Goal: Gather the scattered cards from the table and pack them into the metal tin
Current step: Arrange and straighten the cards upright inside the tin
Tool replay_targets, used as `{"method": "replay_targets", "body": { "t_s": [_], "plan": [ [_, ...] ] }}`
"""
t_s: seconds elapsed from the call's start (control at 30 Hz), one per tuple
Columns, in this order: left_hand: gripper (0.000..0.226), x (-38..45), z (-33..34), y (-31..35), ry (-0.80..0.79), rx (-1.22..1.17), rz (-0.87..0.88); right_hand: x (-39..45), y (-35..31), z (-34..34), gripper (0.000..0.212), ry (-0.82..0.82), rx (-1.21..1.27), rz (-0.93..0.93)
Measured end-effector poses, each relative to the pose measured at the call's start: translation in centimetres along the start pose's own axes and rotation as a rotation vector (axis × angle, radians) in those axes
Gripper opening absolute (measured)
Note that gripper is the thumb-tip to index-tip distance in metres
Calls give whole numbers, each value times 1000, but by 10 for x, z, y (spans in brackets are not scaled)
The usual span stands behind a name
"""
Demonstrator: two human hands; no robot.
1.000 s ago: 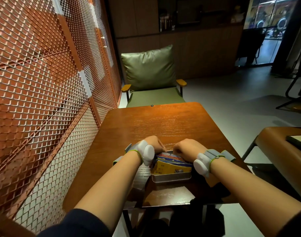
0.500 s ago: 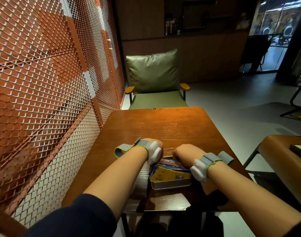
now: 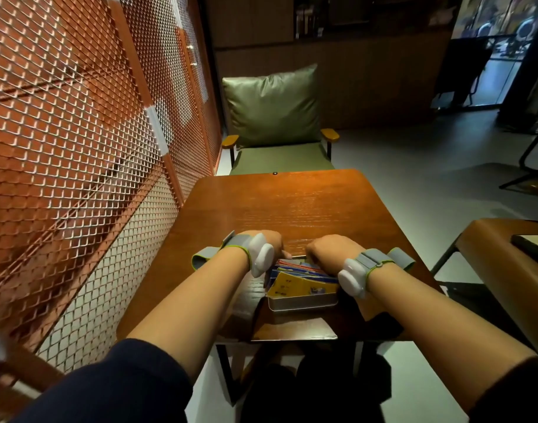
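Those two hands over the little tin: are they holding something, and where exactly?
Both the left hand and the right hand curl over the far end of the cards in the metal tin. The fingertips are hidden, so the exact grip cannot be told.

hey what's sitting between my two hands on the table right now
In the head view, the metal tin sits between your left hand and right hand, with the cards stacked inside it. Beyond the tin, a strip of bare table shows between the knuckles.

Cards (image 3: 302,280) in tin (image 3: 301,303) — tin on table (image 3: 292,206).
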State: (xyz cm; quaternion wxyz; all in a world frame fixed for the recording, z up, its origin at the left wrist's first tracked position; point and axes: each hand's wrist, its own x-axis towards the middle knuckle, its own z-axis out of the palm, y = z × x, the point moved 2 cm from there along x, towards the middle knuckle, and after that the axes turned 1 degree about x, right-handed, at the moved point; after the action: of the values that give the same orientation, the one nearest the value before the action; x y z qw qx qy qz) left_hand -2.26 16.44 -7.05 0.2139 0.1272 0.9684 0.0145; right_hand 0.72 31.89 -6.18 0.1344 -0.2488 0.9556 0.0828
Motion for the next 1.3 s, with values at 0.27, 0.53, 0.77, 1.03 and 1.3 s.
{"method": "replay_targets", "body": {
  "t_s": [0.27, 0.53, 0.77, 1.03, 1.3],
  "plan": [
    [26, -25, -5, 10, -33, -329, 33, -9, 3, 0, 26, 143, 207, -74],
    [35, -17, -18, 7, -245, -126, 72, -7, 1, -6, 20, 128, 281, -73],
    [31, -7, -10, 12, -86, 99, 40, -6, 2, -6, 16, 173, 218, -81],
    [32, -13, -6, 18, -134, 45, 88, -4, 0, 0, 25, 83, 231, -50],
    [22, -22, -16, 12, 59, -72, 119, 5, 2, -3, 34, 183, 321, 36]
  ]
}}
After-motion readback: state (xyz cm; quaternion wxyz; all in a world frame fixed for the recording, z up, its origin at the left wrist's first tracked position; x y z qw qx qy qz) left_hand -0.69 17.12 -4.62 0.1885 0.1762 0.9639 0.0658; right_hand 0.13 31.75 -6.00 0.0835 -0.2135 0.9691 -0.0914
